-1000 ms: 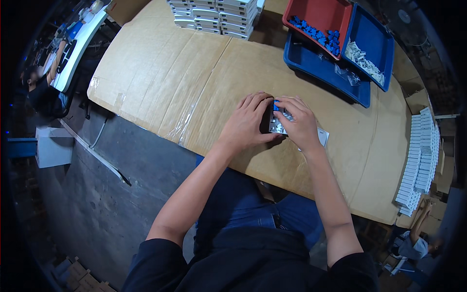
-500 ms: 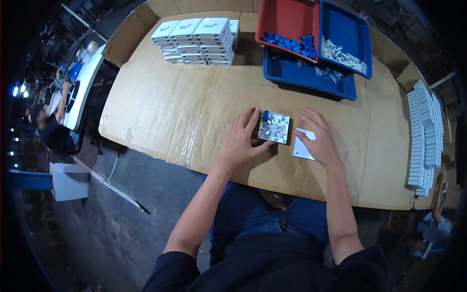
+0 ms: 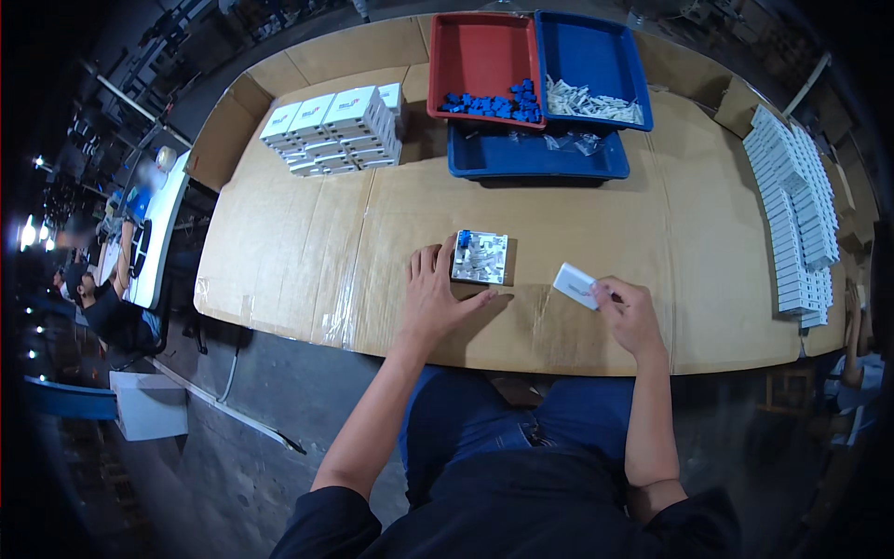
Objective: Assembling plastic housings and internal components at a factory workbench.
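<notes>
A square white box base [image 3: 480, 258] lies open side up on the cardboard-covered table, with small white parts inside and a blue piece in its far left corner. My left hand [image 3: 434, 291] rests along its left side, fingers spread, the index fingertip at the box's edge and the thumb stretched out below it. To the right, my right hand [image 3: 627, 310] pinches a flat white cover [image 3: 577, 285] by its right edge. The cover is tilted, and its printed face shows.
Stacked white boxes [image 3: 337, 116] stand at the back left. A red tray [image 3: 485, 56] of blue pieces and a blue tray [image 3: 587, 51] of white pieces sit on a lower blue tray [image 3: 521, 160]. Long white stacks [image 3: 792, 219] line the right edge. Co-workers sit at both sides.
My right hand has taken hold of the cover, lifted it and turned it so its printed face shows. The view has shifted; my left hand is still beside the box base.
</notes>
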A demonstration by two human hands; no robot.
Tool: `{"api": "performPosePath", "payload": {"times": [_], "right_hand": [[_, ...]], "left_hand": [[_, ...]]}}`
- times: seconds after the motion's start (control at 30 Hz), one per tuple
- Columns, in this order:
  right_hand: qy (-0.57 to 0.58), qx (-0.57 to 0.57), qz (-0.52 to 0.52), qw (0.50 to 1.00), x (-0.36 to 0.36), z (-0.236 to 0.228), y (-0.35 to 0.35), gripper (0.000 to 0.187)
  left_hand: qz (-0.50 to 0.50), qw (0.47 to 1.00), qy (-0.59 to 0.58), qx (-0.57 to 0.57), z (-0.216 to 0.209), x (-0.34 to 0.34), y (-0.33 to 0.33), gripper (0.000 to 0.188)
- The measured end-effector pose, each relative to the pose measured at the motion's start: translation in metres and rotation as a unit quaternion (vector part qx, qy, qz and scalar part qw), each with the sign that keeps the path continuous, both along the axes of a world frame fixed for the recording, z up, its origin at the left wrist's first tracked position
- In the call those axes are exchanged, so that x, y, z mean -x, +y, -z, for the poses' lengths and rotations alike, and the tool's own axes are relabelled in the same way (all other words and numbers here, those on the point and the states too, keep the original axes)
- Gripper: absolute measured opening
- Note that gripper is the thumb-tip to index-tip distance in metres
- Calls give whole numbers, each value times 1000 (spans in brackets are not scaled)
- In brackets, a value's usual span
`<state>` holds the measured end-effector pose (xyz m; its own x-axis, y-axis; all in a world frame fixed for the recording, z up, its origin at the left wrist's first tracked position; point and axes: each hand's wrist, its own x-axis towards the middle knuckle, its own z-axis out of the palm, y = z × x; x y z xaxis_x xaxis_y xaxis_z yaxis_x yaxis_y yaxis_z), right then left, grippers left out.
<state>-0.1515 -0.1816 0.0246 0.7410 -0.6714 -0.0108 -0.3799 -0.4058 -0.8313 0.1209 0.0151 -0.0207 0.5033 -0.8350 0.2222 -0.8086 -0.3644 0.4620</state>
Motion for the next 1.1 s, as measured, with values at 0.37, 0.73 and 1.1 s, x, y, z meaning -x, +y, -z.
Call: {"api": "performPosePath", "payload": {"times": [0.37,0.73,1.1], "right_hand": [[27,227,121,966,4,22,3,63],[-115,28,39,992,-6,7,16,63],[-345,-319,-92,878,-41,-38,25,84]], "left_hand": [[-144,989,-8,39,2,53,-28,109],[4,895,329,303,-11,52,-20,105],[4,501,823,269,-59,102,-13,82]]}}
